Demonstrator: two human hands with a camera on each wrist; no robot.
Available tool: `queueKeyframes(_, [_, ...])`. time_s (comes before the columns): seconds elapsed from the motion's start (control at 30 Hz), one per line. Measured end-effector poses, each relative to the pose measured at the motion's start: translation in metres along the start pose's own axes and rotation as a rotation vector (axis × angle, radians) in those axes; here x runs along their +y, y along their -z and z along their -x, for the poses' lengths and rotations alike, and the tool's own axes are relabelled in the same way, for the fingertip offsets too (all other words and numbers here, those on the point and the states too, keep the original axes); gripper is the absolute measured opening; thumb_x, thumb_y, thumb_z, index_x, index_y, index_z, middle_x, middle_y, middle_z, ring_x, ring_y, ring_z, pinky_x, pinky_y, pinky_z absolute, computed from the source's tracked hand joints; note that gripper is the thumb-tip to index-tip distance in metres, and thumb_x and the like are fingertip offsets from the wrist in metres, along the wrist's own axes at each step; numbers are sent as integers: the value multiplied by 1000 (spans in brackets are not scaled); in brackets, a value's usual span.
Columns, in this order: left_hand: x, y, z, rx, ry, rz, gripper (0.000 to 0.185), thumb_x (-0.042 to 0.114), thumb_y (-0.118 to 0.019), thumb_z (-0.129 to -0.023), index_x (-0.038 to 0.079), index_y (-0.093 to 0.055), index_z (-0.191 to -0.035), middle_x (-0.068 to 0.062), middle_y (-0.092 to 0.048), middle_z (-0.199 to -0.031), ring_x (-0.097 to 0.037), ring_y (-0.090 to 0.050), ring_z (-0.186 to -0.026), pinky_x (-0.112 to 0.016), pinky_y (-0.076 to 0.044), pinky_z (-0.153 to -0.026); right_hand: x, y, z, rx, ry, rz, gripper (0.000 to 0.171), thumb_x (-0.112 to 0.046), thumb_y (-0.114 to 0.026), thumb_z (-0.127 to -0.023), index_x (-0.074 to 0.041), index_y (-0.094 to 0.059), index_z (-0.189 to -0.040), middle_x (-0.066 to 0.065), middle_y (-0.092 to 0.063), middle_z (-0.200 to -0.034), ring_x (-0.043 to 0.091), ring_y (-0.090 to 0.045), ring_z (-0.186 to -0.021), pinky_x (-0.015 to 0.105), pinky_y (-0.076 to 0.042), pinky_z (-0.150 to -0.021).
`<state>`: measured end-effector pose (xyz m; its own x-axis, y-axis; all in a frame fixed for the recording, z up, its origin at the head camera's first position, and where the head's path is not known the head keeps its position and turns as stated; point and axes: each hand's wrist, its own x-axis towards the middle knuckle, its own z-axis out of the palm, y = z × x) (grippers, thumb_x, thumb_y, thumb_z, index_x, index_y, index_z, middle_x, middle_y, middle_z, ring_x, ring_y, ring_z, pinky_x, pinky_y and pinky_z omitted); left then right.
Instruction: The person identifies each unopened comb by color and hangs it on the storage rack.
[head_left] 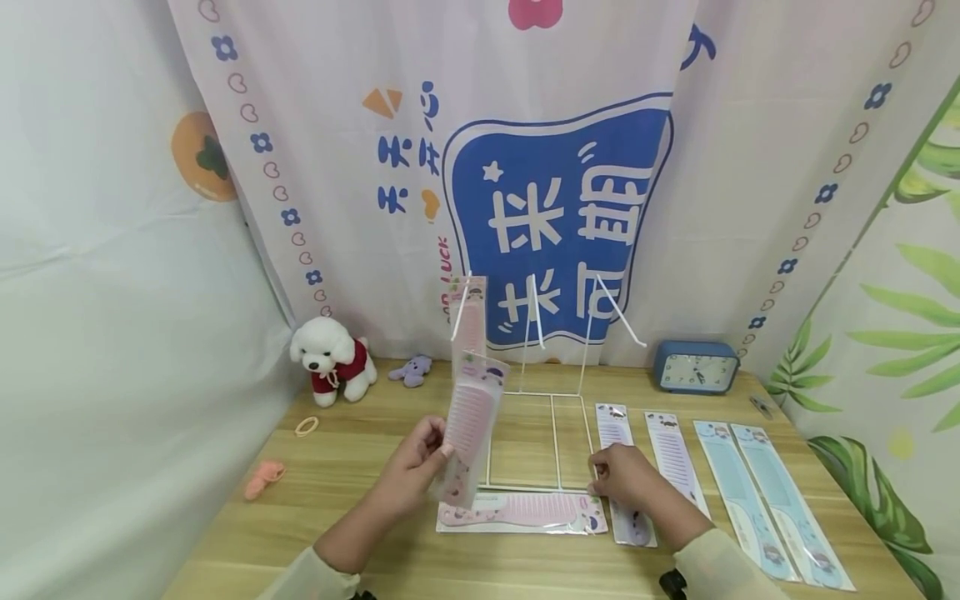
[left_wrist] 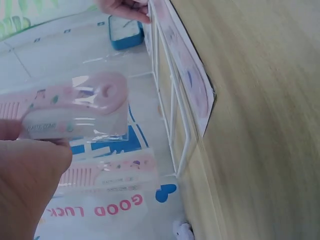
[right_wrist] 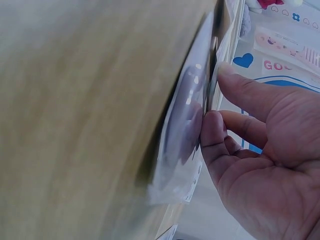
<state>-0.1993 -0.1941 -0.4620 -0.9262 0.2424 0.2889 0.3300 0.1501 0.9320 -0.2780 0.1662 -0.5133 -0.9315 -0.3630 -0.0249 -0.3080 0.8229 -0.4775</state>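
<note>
My left hand (head_left: 412,467) grips a packaged pink comb (head_left: 471,421) by its side, tilted up in front of the white wire rack (head_left: 552,433). Another packaged pink comb (left_wrist: 117,172) hangs from the rack's left hook. A third pink comb pack (head_left: 517,512) lies flat along the rack's front edge. At its right end, my right hand (head_left: 626,479) pinches a thin edge between thumb and fingertips, seen in the right wrist view. Under that hand lies a packaged purple comb (right_wrist: 187,112), partly hidden by it in the head view.
Right of the hand lie another purple comb pack (head_left: 675,454) and two blue packs (head_left: 738,483) (head_left: 791,500). A blue clock (head_left: 696,367) and a small clip (head_left: 761,406) stand behind. On the left are a plush dog (head_left: 330,358), purple toy (head_left: 411,371), yellow ring (head_left: 307,427) and pink item (head_left: 264,479).
</note>
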Motion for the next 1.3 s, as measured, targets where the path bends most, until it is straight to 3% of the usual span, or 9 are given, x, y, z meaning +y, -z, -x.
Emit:
queueKeyframes(0.17, [1,3,-1,143,49,84,15,-3,-49,-111,-8,-46,-124,-14,-61,-121,-11,-61,-115,-20,-55,-97,-1,0,0,5,-4,-1,48,-9,-91,-87,-14,-47,-68,-4,-43,-65,13,-48,-63,24,-33,-56])
queueKeyframes(0.3, [3,5,-3,199,75,100,16,-4,-48,-111,-7,-47,-127,-15,-62,-125,-14,-62,-118,-20,-55,-99,-1,0,0,5,-3,-1,48,-9,-91,-87,-14,-47,-68,-4,-43,-65,13,-48,-63,23,-33,-56])
queueKeyframes(0.5, [4,9,-6,202,104,101,19,-2,-48,-112,-5,-49,-131,-21,-62,-134,-16,-62,-124,-20,-54,-103,-1,0,0,7,7,5,47,-10,-91,-88,-14,-48,-69,-4,-44,-66,13,-48,-63,23,-32,-56])
queueKeyframes(0.73, [3,9,-7,177,106,142,17,-2,-49,-112,-6,-45,-128,-16,-58,-128,-14,-59,-120,-20,-53,-101,0,0,0,11,14,4,47,-9,-91,-87,-14,-48,-68,-4,-44,-65,13,-48,-63,23,-32,-56])
queueKeyframes(0.9, [2,10,-9,195,132,113,18,0,-49,-113,-5,-46,-130,-21,-59,-130,-17,-58,-120,-19,-53,-100,-1,0,-1,2,13,3,46,-9,-91,-87,-14,-49,-69,-4,-45,-66,12,-48,-63,23,-33,-56])
queueKeyframes(1.1, [-6,11,-31,270,161,94,20,-3,-51,-111,-3,-49,-130,-16,-58,-126,-20,-56,-119,-15,-52,-99,-2,2,-1,-10,-7,2,45,-10,-90,-89,-14,-49,-70,-3,-47,-66,13,-48,-63,23,-33,-57])
queueKeyframes(1.3, [-17,14,-65,342,114,43,18,-7,-50,-108,-8,-48,-126,-17,-59,-120,-26,-56,-118,-13,-50,-93,-2,2,-1,-12,-12,-8,46,-10,-90,-89,-14,-48,-69,-3,-45,-67,13,-48,-64,24,-33,-57])
